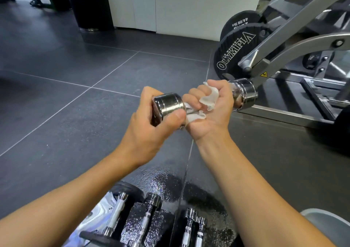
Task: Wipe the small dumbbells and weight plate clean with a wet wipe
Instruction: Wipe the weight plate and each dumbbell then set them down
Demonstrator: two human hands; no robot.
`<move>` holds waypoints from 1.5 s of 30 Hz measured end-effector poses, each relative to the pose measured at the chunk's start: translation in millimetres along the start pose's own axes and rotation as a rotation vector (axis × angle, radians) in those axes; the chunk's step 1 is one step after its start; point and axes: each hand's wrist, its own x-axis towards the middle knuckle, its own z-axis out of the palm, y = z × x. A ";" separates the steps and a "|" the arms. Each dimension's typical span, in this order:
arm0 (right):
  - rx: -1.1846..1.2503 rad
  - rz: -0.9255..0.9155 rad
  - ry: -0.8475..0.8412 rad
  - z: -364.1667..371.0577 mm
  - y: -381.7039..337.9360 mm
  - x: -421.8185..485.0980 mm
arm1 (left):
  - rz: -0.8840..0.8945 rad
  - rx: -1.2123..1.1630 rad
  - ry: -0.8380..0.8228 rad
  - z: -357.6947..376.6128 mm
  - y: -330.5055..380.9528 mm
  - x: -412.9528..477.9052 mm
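two hands on one chrome dumbbell (168,104), held about level above the dark tiled floor (56,95).
left hand (149,121): grips the dumbbell's left head, thumb across the near side, fingers curled over the far side.
right hand (210,110): palm up, fingers curled closed round the handle, with a white wet wipe (208,100) bunched between palm and bar. the wipe shows at the palm and again under the fingers, just beside the left head. the handle itself is mostly hidden.
the dumbbell's right head sticks out past the right hand, untouched.
below the dumbbell, nearer the person and between the forearms: four small dumbbells (149,214), chrome, lying roughly side by side. the floor round them looks wet and speckled.
beyond the dumbbell, to its right: a black plate (236,47) lettered olympia, mounted on a grey machine frame (295,29), with a second plate partly hidden behind it.
far beyond the dumbbell: a white wall panel (180,6).
beyond the dumbbell, to its left: a black cylinder (89,6) standing on the floor.
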 end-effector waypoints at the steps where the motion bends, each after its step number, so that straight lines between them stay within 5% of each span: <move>1: -0.008 -0.011 -0.009 0.2 -0.6 1.7 | -0.185 -0.231 0.000 6.7 6.0 -1.2; 5: -0.129 -0.021 -0.043 -4.1 -4.3 4.9 | -0.924 -0.604 -0.249 2.5 20.4 -6.1; 9: -0.223 -0.040 -0.044 -4.7 -4.2 2.4 | -1.067 -0.781 -0.377 -5.1 13.0 -9.9; 12: -0.202 -0.087 0.075 -2.8 -2.8 4.5 | -0.785 -0.614 -0.333 -0.2 2.3 -9.3; 19: -0.029 -0.060 0.263 -7.3 -3.5 7.2 | 0.571 0.763 -0.209 -27.9 -23.1 8.6; 22: -0.008 -0.082 0.293 -5.8 -6.4 9.3 | 0.848 0.962 -0.091 -28.0 -27.3 16.0; 24: -0.014 -0.105 0.307 -6.6 -8.4 11.5 | 0.730 0.800 -0.070 -23.3 -31.0 11.4; 28: -0.096 -0.089 0.270 -11.5 -8.0 14.6 | 0.026 0.187 -0.075 -9.4 -21.1 -0.9; 30: -0.105 -0.090 0.219 -13.1 -8.9 15.5 | -0.186 -0.062 -0.100 -3.2 -14.4 2.8; 35: -0.142 -0.036 -0.027 -16.8 -11.9 13.7 | -0.946 -0.676 -0.428 -2.2 -0.9 -1.2; 37: -0.170 -0.037 -0.086 -15.6 -13.8 13.0 | -1.031 -0.817 -0.459 -1.2 0.9 -5.3; 40: -0.191 -0.099 -0.049 -10.1 -15.4 14.5 | -0.800 -0.685 -0.417 2.5 -0.5 -7.2; 45: -0.150 -0.133 0.141 -7.7 -14.7 14.1 | 0.166 0.332 -0.149 -10.1 -24.2 -5.0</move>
